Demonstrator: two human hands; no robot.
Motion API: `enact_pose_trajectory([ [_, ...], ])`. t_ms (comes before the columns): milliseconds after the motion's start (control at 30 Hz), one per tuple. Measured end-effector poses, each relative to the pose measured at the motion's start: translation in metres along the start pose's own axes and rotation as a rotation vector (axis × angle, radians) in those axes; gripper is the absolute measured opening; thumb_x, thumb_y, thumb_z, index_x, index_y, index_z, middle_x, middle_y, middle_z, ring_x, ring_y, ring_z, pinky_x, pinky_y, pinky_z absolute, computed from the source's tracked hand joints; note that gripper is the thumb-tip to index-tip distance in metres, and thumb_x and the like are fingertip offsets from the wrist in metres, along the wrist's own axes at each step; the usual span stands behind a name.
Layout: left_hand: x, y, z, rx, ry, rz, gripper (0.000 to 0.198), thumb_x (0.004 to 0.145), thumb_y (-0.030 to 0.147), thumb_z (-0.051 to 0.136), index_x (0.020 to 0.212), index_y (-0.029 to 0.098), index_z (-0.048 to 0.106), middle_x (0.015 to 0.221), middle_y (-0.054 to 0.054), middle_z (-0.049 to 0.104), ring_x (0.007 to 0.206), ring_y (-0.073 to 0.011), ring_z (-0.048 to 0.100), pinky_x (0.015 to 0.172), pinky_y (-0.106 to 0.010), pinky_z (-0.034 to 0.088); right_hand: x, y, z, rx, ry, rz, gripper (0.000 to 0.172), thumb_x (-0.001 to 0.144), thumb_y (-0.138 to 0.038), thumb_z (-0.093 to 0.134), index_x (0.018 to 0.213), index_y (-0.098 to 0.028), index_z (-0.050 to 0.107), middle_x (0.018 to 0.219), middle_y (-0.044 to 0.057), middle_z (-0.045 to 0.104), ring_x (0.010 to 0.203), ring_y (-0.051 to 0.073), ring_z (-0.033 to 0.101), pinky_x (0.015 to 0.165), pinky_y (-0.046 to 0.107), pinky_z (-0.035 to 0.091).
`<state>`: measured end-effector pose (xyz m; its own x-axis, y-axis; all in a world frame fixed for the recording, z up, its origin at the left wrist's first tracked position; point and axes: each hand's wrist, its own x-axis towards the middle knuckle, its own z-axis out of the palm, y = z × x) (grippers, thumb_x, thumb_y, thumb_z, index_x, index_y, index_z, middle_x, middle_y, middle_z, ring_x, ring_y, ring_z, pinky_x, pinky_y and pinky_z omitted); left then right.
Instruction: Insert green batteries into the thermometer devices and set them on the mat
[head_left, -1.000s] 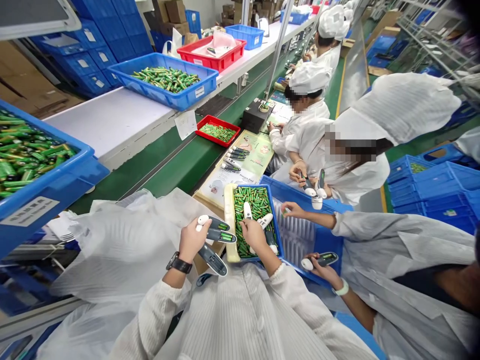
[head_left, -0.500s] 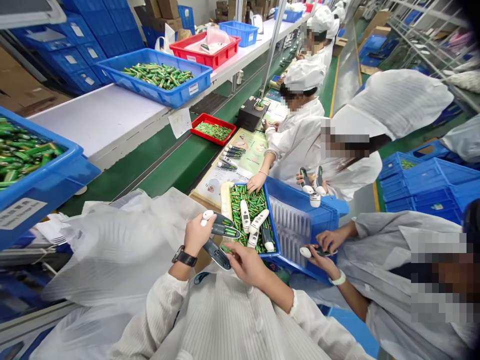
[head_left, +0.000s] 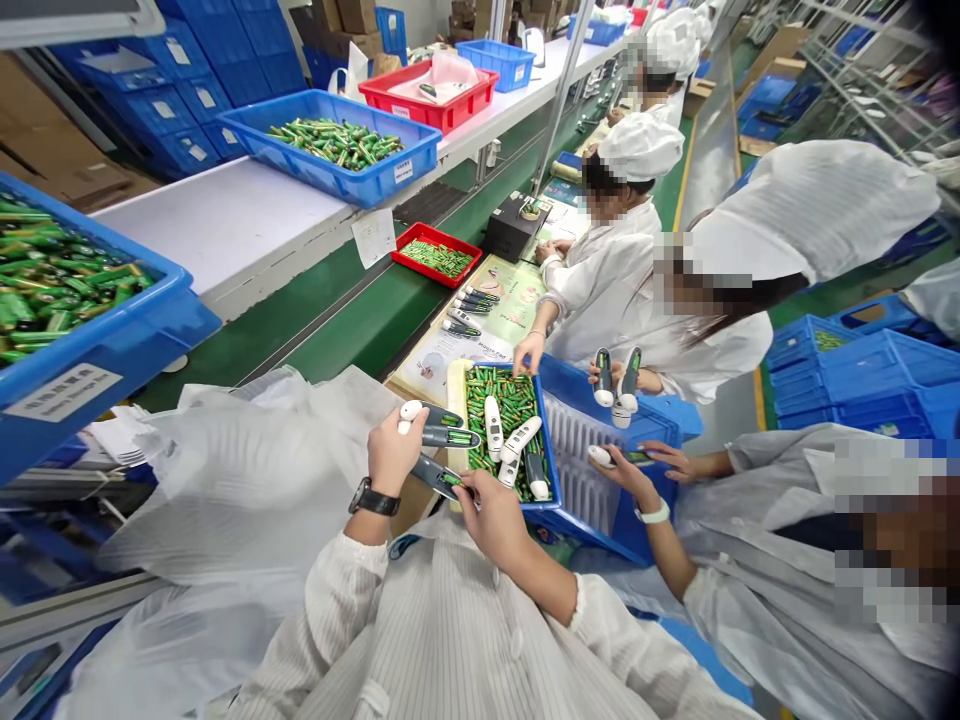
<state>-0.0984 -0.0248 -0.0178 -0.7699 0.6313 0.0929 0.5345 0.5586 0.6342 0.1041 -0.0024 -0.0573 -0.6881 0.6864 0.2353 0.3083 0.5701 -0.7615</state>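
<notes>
My left hand (head_left: 391,458) is closed around several handheld thermometers with white heads and dark grey handles. The middle thermometer (head_left: 435,437) has its battery bay uncovered, with green batteries inside. Below it, the lowest thermometer (head_left: 429,472) points toward my right hand (head_left: 496,518). The fingers of that hand pinch a green battery (head_left: 451,478) at the open bay of this handle, partly covering it. Just beyond, a blue box (head_left: 553,460) full of green batteries has several thermometers, one a white thermometer (head_left: 493,428), lying on top.
A co-worker's hand (head_left: 529,352) hovers at the box's far edge. At right, another person's hands (head_left: 634,475) hold a thermometer. A blue crate (head_left: 652,440) with a white tray stands beside the box. Battery bins (head_left: 375,185) line the shelf, and a red tray (head_left: 401,255) sits by the conveyor.
My right hand has moved up and left, bringing the battery to the lowest thermometer's bay. The co-worker's hand has lifted from the batteries. The whole view has shifted slightly.
</notes>
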Motion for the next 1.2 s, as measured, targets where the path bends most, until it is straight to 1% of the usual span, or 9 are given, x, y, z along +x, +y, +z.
enact_pose_trajectory([
  [200, 0.001, 0.0, -0.002, -0.009, 0.003, 0.023, 0.036, 0.089, 0.055, 0.054, 0.088, 0.023, 0.07, 0.076, -0.004, 0.073, 0.07, -0.0195, 0.063, 0.063, -0.026, 0.04, 0.006, -0.006, 0.007, 0.118, 0.073, 0.08, 0.01, 0.092, -0.027, 0.056, 0.085, -0.021, 0.055, 0.087, 0.004, 0.065, 0.077, 0.016, 0.061, 0.07, 0.028, 0.049],
  [300, 0.002, 0.001, -0.003, -0.012, 0.039, 0.029, 0.035, 0.089, 0.055, 0.054, 0.09, 0.023, 0.07, 0.076, -0.004, 0.073, 0.07, -0.0197, 0.064, 0.063, -0.026, 0.041, 0.012, -0.004, 0.019, 0.448, 0.118, 0.278, 0.025, 0.083, -0.037, 0.067, 0.073, -0.021, 0.05, 0.073, -0.001, 0.057, 0.061, 0.013, 0.052, 0.055, 0.026, 0.046],
  [433, 0.001, 0.001, -0.001, -0.026, 0.061, 0.04, 0.035, 0.089, 0.055, 0.054, 0.09, 0.023, 0.068, 0.075, -0.005, 0.073, 0.068, -0.0195, 0.064, 0.063, -0.026, 0.041, 0.017, -0.002, 0.034, 0.955, 0.041, 0.579, 0.043, 0.067, -0.049, 0.079, 0.068, -0.022, 0.046, 0.06, -0.007, 0.051, 0.047, 0.01, 0.047, 0.041, 0.024, 0.043],
  [567, -0.004, -0.005, 0.001, -0.008, 0.07, 0.051, 0.035, 0.09, 0.054, 0.053, 0.091, 0.022, 0.069, 0.075, -0.006, 0.073, 0.068, -0.0197, 0.063, 0.063, -0.026, 0.041, 0.015, 0.003, 0.042, 1.094, -0.02, 0.67, 0.045, 0.059, -0.049, 0.086, 0.076, -0.021, 0.054, 0.059, -0.007, 0.054, 0.048, 0.011, 0.052, 0.043, 0.024, 0.047],
  [700, -0.006, -0.02, -0.002, 0.017, 0.066, 0.029, 0.034, 0.09, 0.053, 0.054, 0.094, 0.023, 0.069, 0.077, -0.005, 0.074, 0.068, -0.0195, 0.064, 0.064, -0.026, 0.042, 0.016, 0.038, 0.04, 0.889, -0.114, 0.609, 0.038, 0.077, -0.057, 0.068, 0.086, -0.021, 0.058, 0.066, -0.003, 0.06, 0.045, 0.012, 0.052, 0.042, 0.026, 0.044],
  [800, -0.005, -0.03, -0.007, 0.047, 0.073, -0.004, 0.034, 0.089, 0.054, 0.055, 0.096, 0.024, 0.07, 0.078, -0.006, 0.074, 0.069, -0.0204, 0.065, 0.063, -0.026, 0.043, 0.022, 0.076, 0.034, 0.438, -0.033, 0.498, 0.025, 0.088, -0.044, 0.057, 0.086, -0.019, 0.061, 0.065, -0.001, 0.061, 0.053, 0.014, 0.056, 0.054, 0.026, 0.046],
  [867, -0.005, -0.034, -0.01, 0.058, 0.066, -0.012, 0.034, 0.089, 0.054, 0.055, 0.096, 0.024, 0.07, 0.077, -0.006, 0.074, 0.069, -0.0207, 0.066, 0.064, -0.026, 0.043, 0.03, 0.092, 0.032, 0.099, -0.05, 0.412, 0.017, 0.089, -0.03, 0.057, 0.097, -0.018, 0.065, 0.066, 0.001, 0.063, 0.063, 0.016, 0.06, 0.065, 0.026, 0.046],
  [1000, -0.007, -0.036, -0.007, 0.047, 0.02, -0.003, 0.035, 0.089, 0.055, 0.054, 0.097, 0.024, 0.069, 0.08, -0.006, 0.075, 0.069, -0.0203, 0.066, 0.066, -0.026, 0.045, 0.05, 0.092, 0.038, -0.329, -0.266, 0.401, 0.018, 0.093, -0.024, 0.053, 0.106, -0.016, 0.063, 0.087, 0.011, 0.071, 0.08, 0.021, 0.067, 0.069, 0.028, 0.044],
  [1200, -0.012, -0.032, 0.001, 0.022, -0.022, 0.01, 0.036, 0.089, 0.056, 0.053, 0.094, 0.024, 0.069, 0.08, -0.007, 0.075, 0.069, -0.0203, 0.068, 0.066, -0.026, 0.046, 0.066, 0.083, 0.046, -0.401, -0.356, 0.411, 0.011, 0.089, -0.019, 0.061, 0.097, -0.012, 0.063, 0.096, 0.019, 0.072, 0.087, 0.024, 0.068, 0.071, 0.03, 0.046],
])
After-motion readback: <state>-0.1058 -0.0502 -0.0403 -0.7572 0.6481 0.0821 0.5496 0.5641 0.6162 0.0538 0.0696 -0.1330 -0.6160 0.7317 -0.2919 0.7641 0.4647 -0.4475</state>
